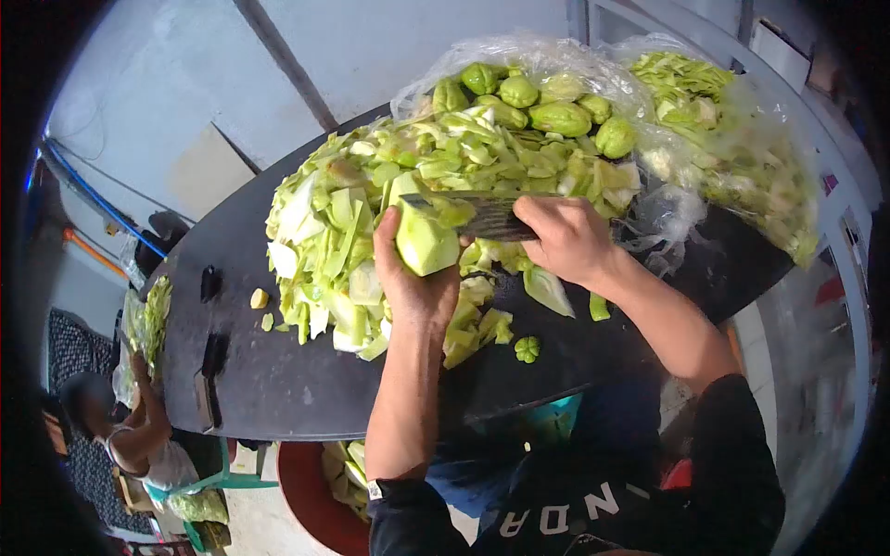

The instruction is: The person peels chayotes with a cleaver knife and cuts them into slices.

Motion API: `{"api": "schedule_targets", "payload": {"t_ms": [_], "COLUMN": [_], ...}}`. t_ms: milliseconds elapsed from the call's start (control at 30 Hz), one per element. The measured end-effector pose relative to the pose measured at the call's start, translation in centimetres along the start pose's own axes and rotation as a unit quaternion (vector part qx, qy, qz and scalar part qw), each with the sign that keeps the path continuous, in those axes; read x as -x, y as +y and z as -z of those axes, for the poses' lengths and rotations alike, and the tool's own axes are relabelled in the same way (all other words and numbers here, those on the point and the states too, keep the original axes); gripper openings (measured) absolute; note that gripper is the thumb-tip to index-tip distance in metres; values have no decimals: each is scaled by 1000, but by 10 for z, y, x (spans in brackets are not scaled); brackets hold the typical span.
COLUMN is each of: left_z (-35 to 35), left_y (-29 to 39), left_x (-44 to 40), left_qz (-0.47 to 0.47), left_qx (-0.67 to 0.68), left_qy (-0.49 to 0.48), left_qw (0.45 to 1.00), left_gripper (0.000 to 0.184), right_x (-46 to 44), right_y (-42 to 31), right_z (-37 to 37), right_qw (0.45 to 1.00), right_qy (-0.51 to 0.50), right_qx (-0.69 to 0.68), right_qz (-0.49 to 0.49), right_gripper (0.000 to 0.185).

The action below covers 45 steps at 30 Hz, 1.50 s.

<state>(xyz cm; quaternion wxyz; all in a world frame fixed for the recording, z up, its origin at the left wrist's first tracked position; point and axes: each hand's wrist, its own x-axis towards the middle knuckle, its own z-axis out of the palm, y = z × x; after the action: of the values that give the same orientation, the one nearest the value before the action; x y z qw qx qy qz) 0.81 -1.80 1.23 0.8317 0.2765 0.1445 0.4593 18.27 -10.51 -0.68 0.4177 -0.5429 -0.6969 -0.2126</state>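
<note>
My left hand (415, 289) is wrapped around a pale green, mostly peeled chayote (426, 243), held above the table. In my right hand (567, 239) is a wide-bladed knife (496, 220), its blade lying across the top of the chayote and pointing left. A bit of green peel (452, 212) clings to the blade. Behind and beneath both hands spreads a big heap of peels and cut pieces (348, 222). Several whole unpeeled chayotes (559, 119) rest at the heap's far side, by clear plastic.
The dark table (269, 385) carries a small green piece (527, 349) near its front edge. A clear plastic bag (756, 176) of peels lies at the right. Below the edge stands a red-brown tub (311, 500) with pieces inside. Another person (139, 431) is at the left, handling greens.
</note>
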Motion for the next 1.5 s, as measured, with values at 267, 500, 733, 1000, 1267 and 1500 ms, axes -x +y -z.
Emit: {"api": "schedule_targets", "payload": {"t_ms": [267,500,733,1000,1267,1500], "left_z": [8,5,1,1,-3,-3], "left_y": [-6,0,0,-6,-7,-4], "left_x": [4,-5,1,4,-4,-1], "left_qz": [-10,27,43,68,25,54], "left_qx": [49,56,27,52,77,63], "left_qy": [-6,-67,47,29,49,-39], "left_qw": [999,996,998,996,996,996], "left_gripper": [45,44,59,54,37,39], "right_x": [-4,1,-2,-2,3,4], "right_y": [-2,2,-12,-20,-3,14], "right_z": [3,8,4,0,2,5], "right_qw": [997,985,986,987,998,993], "right_qy": [-31,-100,27,28,-12,-69], "right_qx": [-1,22,105,98,41,26], "right_qz": [-65,-137,124,122,38,-92], "right_gripper": [22,31,13,12,24,25]}}
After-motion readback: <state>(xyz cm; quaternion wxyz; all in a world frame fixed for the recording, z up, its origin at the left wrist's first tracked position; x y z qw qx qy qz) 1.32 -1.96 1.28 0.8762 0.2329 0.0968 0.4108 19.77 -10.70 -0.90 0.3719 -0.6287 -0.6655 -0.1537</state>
